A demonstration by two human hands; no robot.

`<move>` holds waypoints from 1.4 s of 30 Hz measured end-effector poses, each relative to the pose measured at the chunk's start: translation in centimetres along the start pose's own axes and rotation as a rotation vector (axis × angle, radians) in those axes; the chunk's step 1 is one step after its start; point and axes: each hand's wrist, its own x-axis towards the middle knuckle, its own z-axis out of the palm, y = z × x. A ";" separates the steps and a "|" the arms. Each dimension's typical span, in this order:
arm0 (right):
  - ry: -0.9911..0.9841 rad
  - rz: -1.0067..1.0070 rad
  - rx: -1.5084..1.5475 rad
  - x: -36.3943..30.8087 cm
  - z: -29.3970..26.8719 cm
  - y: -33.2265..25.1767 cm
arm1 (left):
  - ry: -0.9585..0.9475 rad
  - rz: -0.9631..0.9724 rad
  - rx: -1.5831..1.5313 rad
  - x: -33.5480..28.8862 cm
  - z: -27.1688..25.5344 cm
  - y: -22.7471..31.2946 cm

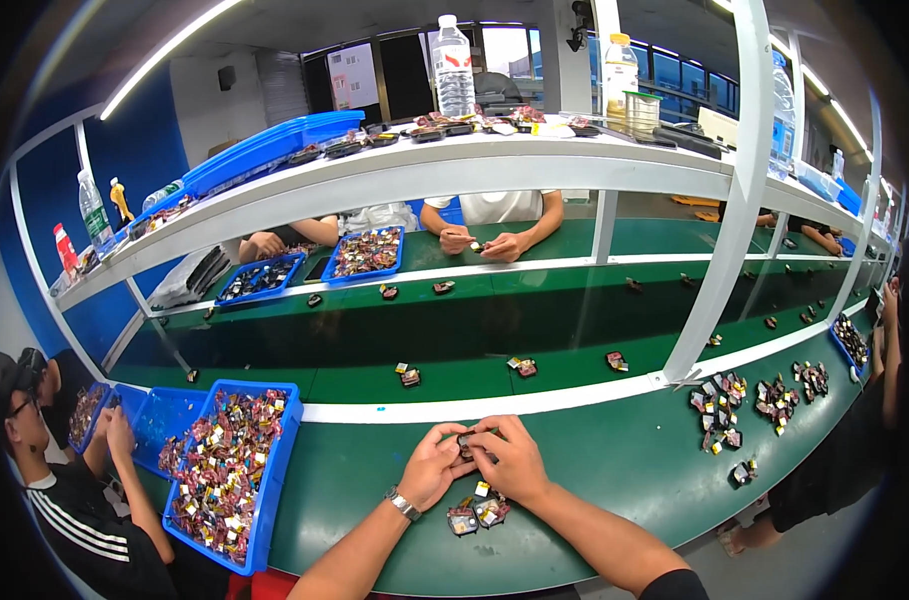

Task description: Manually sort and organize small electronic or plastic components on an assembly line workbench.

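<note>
Now, small dark part (465, 443) caught at the fingertips!
Left hand (432, 472) grips one side, right hand (509, 462) pinches the other; it sits between them, over the green worktop (344, 480), beyond a loose part cluster (488, 511).

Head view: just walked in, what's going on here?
The person's left hand and right hand hold a small dark part between their fingers, above the green work surface. A few similar parts lie together just below the hands. To the left, a blue tray is heaped with small pieces; more clusters sit on the surface to the right. Across the line, a co-worker's hands also handle a small piece.
</note>
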 end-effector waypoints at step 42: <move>-0.091 -0.127 -0.182 0.3 -0.2 0.1 | 0.014 -0.014 0.049 0.0 -0.6 -0.2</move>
